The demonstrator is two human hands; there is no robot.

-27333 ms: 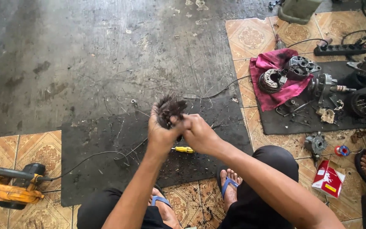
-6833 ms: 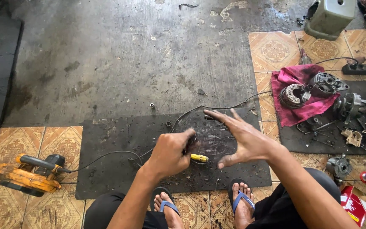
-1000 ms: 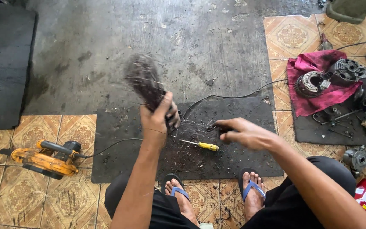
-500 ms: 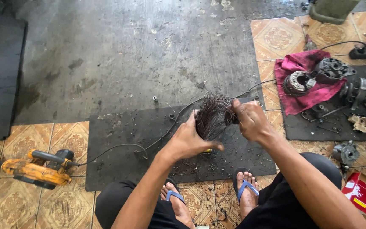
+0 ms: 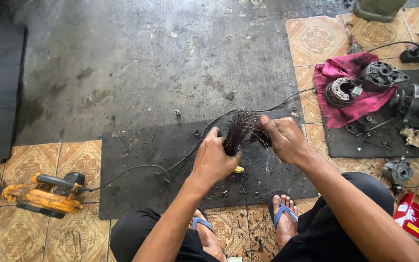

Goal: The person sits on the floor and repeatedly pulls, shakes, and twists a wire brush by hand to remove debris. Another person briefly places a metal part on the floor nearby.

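Both hands (image 5: 248, 145) grip seemingly wiry dark bundle (image 5: 241, 128).

The left hand (image 5: 214, 160) has brought the dark frayed wire bundle (image 5: 241, 130) down from its raised swing; the right hand (image 5: 283, 139) has closed onto the bundle's far end.

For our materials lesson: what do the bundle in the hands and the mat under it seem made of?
Wire bundle: thin, dark strands splaying loose, likely burnt or varnished metal winding wire. Mat: flat, matt black sheet with scuffs, probably rubber. Left hand and right hand grip the bundle.
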